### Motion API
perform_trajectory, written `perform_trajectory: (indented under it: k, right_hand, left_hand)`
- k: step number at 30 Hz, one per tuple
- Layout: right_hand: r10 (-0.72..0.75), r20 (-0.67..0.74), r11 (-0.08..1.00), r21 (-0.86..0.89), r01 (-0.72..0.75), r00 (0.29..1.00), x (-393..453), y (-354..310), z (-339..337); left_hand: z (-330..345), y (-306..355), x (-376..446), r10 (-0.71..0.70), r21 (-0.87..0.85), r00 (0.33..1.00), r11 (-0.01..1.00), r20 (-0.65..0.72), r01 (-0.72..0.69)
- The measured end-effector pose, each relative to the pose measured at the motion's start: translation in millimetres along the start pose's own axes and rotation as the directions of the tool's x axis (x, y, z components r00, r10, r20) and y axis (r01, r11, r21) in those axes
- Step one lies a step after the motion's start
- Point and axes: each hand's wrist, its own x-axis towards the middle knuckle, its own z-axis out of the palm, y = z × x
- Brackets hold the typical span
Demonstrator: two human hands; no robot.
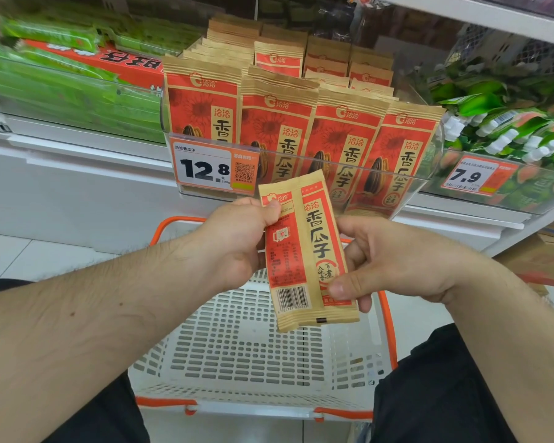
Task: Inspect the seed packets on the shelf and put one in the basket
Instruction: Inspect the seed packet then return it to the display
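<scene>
Holding a packet [304,251] with both hands, a person turns its back side up, barcode at the lower end, above a white basket [237,346] with orange handles. The left hand [234,244] pinches the packet's upper left corner, thumb on top near the logo and fingers curled behind. The right hand [387,260] grips the lower right edge, thumb pressed on the front just beside the barcode and fingers wrapped behind. The packet is tilted, its top leaning toward 11 o'clock, and hangs clear of the basket below it.

At 12 o'clock from the packet, a clear bin [301,161] on the shelf [77,161] holds rows of matching red-and-tan packets [275,123] standing upright, four across the front. A price tag [215,167] reading 12.8 is fixed to the bin's front at 10 o'clock from the held packet. Toward 2 o'clock, a second tag [478,175] shows 7.9 beneath green pouches [506,129] with white caps. At 10 o'clock, farther back, green wrappers [61,78] lie stacked beside a red box [109,59]. Dark trouser legs frame the basket at 7 and 5 o'clock.
</scene>
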Motion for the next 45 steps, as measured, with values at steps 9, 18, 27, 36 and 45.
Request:
perform_trajectory:
  k: [9, 18, 27, 36, 45]
  right_hand:
    - [-0.038, -0.125, 0.983, -0.181, 0.015, 0.991, 1.7, -9.8, 17.6]
    - [-0.037, -0.161, 0.936, -0.351, -0.022, 0.986, 5.9, -9.3, 27.9]
    - [-0.151, -0.438, 0.984, -0.150, 0.093, 0.886, 11.7, -6.6, 22.7]
    - [-0.162, -0.526, 0.987, -0.096, 0.132, 0.835, 17.2, -2.7, 20.9]
    - [-0.167, -0.510, 0.986, -0.072, 0.152, 0.844, 15.1, -5.4, 22.3]
  left_hand:
    - [-2.6, -4.1, 0.1, -0.107, 0.119, 0.994, 0.987, 0.023, 0.104]
    - [4.3, -2.5, -9.1, -0.042, 0.173, 0.988, 0.985, 0.151, 0.015]
    - [5.2, -4.0, -10.6, 0.045, 0.238, 0.962, 0.965, 0.269, -0.112]
    - [6.3, -5.5, -13.7, 0.047, 0.242, 0.943, 0.961, 0.329, -0.133]
    - [4.6, -6.1, -11.4, 0.034, 0.184, 0.928, 0.977, 0.371, -0.109]
